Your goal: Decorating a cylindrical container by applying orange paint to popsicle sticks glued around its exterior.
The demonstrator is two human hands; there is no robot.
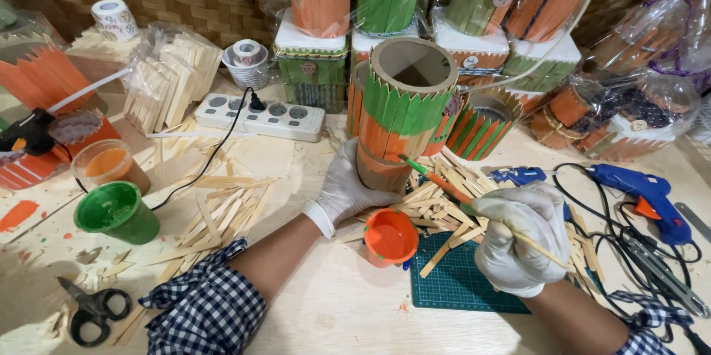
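Note:
My left hand [344, 188], in a white glove, grips the lower part of an upright cardboard tube [400, 114] clad in wooden sticks painted green above and orange below. My right hand [518, 240], also gloved, holds a thin paintbrush [444, 181] whose tip touches the tube's lower orange band. A small cup of orange paint [390, 236] stands on the table between my hands, by the edge of a green cutting mat [459, 281]. Loose wooden sticks [448, 199] lie heaped behind the mat.
A green paint cup [117, 212] and an orange paint cup [107, 164] stand at left, with scissors [92, 310] near the front edge. A white power strip [259, 116] lies behind. A blue glue gun [644, 196] with cables sits at right. Finished stick-covered holders [481, 121] line the back.

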